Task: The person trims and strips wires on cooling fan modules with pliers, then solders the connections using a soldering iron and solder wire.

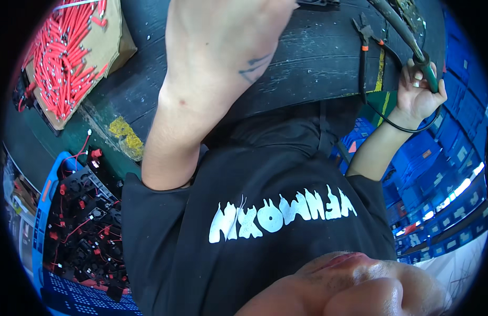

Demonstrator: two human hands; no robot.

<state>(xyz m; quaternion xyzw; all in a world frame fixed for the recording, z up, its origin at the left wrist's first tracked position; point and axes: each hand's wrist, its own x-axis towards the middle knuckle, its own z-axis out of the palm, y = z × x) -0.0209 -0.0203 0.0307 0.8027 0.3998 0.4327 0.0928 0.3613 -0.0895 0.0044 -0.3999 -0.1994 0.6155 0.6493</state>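
Note:
My left hand [228, 37] reaches over the dark workbench at the top middle. Its fingers lie beyond the upper edge, so their pose and anything in them stay hidden. At the upper right, my right hand [419, 95] grips the green handle of a soldering iron [429, 76]. The iron's metal barrel slants up and to the left over the bench. A black cable [399, 128] loops across my right wrist. Between my two hands, nearer the right, black-handled cutting pliers [366, 34] with orange bands lie on the bench. Part of a black piece [318, 3] shows beside my left hand.
A cardboard tray [127, 47] of red tubes with silvery ends sits at the upper left. Below it, a blue crate [42, 221] holds black fan units with red wires. Blue bins [412, 163] are stacked at the right. The bench edge [307, 100] runs close to my body.

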